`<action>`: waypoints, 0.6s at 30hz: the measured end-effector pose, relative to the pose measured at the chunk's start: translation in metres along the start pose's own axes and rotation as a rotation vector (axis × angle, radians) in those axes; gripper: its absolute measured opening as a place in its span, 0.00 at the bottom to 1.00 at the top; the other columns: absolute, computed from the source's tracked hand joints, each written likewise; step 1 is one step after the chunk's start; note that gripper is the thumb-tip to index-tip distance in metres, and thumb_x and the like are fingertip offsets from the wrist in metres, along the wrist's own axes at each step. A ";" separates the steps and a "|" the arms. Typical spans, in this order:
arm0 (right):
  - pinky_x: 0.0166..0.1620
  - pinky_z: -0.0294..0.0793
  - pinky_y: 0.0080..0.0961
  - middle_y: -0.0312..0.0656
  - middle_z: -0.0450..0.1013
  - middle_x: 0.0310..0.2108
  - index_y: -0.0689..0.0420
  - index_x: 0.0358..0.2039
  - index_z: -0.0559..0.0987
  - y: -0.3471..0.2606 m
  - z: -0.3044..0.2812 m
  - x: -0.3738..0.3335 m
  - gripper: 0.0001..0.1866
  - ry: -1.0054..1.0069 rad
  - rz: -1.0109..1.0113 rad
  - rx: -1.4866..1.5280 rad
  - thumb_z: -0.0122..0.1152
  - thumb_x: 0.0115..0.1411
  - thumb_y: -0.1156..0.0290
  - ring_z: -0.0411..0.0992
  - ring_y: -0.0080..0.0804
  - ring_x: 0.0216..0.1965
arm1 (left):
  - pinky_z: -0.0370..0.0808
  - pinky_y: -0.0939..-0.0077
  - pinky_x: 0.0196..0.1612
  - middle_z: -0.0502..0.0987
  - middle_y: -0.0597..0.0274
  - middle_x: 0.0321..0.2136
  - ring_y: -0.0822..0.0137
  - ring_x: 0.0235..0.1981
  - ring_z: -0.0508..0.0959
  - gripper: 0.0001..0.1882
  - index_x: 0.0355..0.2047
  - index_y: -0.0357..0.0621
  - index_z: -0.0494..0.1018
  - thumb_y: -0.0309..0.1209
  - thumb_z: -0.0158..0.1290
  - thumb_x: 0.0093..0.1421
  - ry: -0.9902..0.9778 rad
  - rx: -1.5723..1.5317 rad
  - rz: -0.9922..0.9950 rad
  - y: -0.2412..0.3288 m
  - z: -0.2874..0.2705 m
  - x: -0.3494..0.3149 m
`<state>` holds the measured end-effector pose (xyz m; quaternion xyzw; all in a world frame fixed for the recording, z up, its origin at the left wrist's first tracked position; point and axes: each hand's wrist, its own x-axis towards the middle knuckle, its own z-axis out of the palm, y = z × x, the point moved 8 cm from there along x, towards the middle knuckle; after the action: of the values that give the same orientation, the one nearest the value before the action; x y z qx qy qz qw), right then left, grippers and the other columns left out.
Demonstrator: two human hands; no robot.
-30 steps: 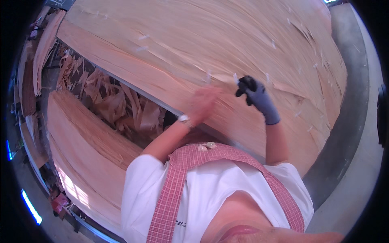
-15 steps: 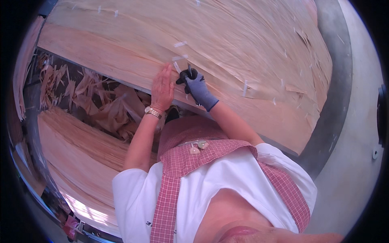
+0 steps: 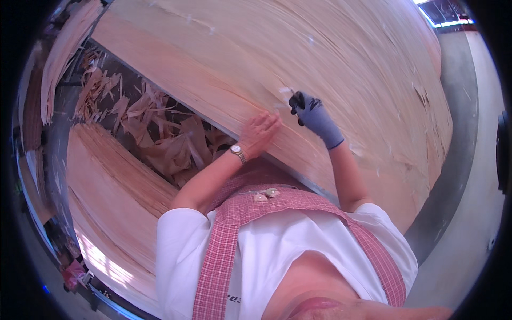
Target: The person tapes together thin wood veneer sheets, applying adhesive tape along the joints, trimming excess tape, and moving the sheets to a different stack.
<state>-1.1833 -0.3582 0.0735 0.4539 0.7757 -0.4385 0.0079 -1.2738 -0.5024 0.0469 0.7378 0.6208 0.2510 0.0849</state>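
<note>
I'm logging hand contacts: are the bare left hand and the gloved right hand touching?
Apart. The head view shows a narrow gap, with pale wood sheet visible, between the left hand and the gloved right hand.

On your left, torn veneer scraps [image 3: 152,130] lie beside a veneer stack [image 3: 109,200]; pale floor [image 3: 453,266] stretches rightward.

head: left fisheye | head-worn | facing steeply down | near, wide field | hands [image 3: 260,131] near centre
</note>
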 end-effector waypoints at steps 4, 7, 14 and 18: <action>0.25 0.71 0.25 0.38 0.77 0.24 0.58 0.38 0.79 -0.082 0.015 0.078 0.12 -0.094 -0.121 0.150 0.58 0.65 0.61 0.71 0.21 0.20 | 0.67 0.55 0.58 0.71 0.51 0.58 0.51 0.57 0.71 0.21 0.53 0.41 0.71 0.32 0.53 0.60 -0.029 -0.050 -0.141 -0.092 -0.046 0.002; 0.25 0.69 0.22 0.38 0.78 0.25 0.57 0.36 0.80 -0.143 0.057 0.157 0.13 -0.136 -0.134 0.224 0.59 0.65 0.60 0.70 0.19 0.20 | 0.59 0.50 0.65 0.62 0.43 0.64 0.48 0.65 0.62 0.31 0.61 0.35 0.64 0.39 0.53 0.61 0.178 0.302 -0.562 -0.240 -0.114 -0.017; 0.29 0.72 0.25 0.41 0.79 0.30 0.56 0.42 0.78 -0.271 0.160 0.298 0.16 -0.264 -0.189 0.179 0.61 0.63 0.58 0.75 0.25 0.26 | 0.52 0.49 0.69 0.60 0.49 0.67 0.49 0.68 0.59 0.37 0.66 0.37 0.60 0.44 0.54 0.61 0.229 0.231 -0.555 -0.349 -0.158 -0.011; 0.38 0.76 0.38 0.49 0.80 0.35 0.58 0.41 0.77 -0.294 0.183 0.333 0.18 -0.125 -0.207 -0.337 0.61 0.59 0.56 0.79 0.43 0.36 | 0.58 0.50 0.63 0.60 0.53 0.67 0.54 0.66 0.60 0.42 0.68 0.40 0.56 0.42 0.58 0.57 0.212 0.153 -0.559 -0.366 -0.165 -0.007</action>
<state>-1.6589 -0.3123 0.0223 0.3359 0.8785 -0.3282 0.0869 -1.6725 -0.4611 0.0270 0.5126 0.8221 0.2462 0.0297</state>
